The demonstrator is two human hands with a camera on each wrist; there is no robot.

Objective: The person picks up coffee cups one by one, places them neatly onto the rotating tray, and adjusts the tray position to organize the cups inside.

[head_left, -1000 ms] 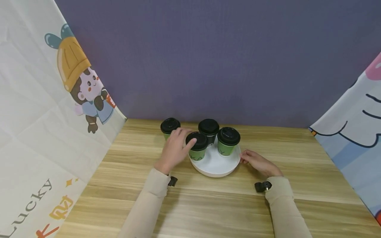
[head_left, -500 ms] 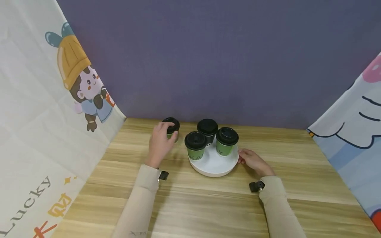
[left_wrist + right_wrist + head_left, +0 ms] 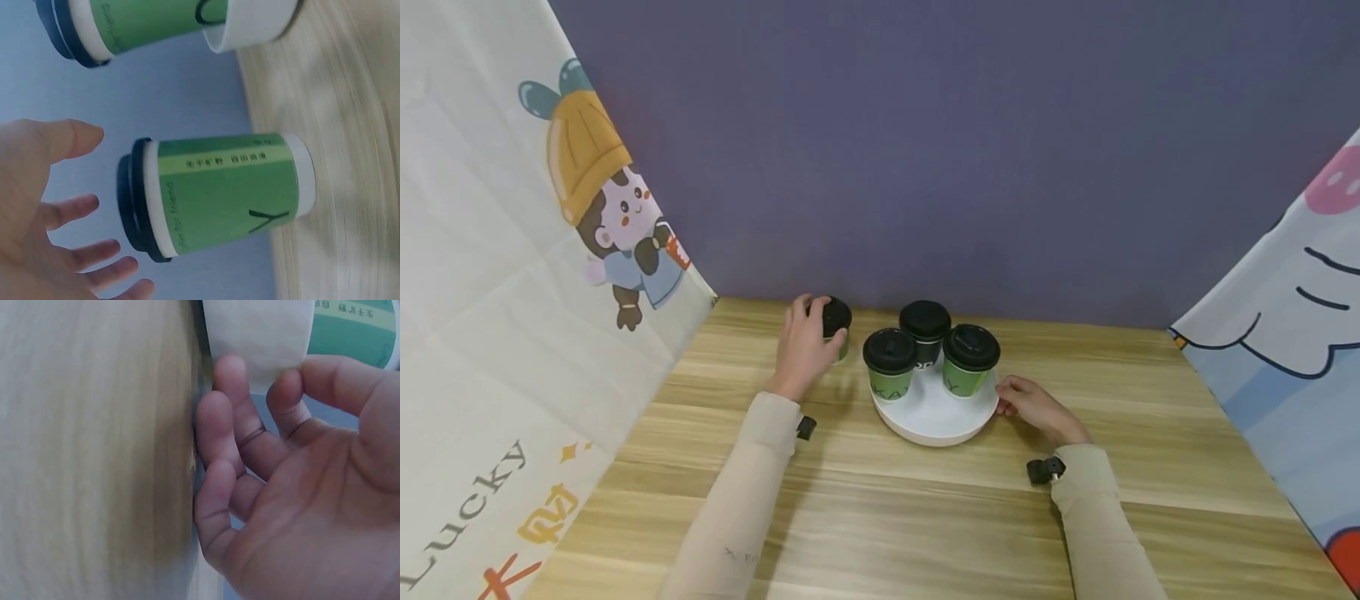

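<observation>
My left hand (image 3: 805,348) is beside a lidded paper coffee cup (image 3: 841,329) that stands on the table at the back left. In the left wrist view this green cup (image 3: 228,194) has a black lid and a letter Y, and my spread fingers and thumb are just short of the lid. Two green coffee cups, one at the left (image 3: 891,367) and one at the right (image 3: 967,367), and a dark coffee cup (image 3: 927,333) stand upright on a round white tray (image 3: 936,423). My right hand (image 3: 1037,408) pinches the tray's right edge between thumb and forefinger.
The wood-grain table (image 3: 925,517) meets a purple-grey backdrop (image 3: 925,150) behind the cups. Printed cloths with cartoon figures hang at the left (image 3: 467,275) and right (image 3: 1292,400).
My left hand has moved left from the front-left cup on the tray to the cup on the table. My right hand stays at the tray's edge.
</observation>
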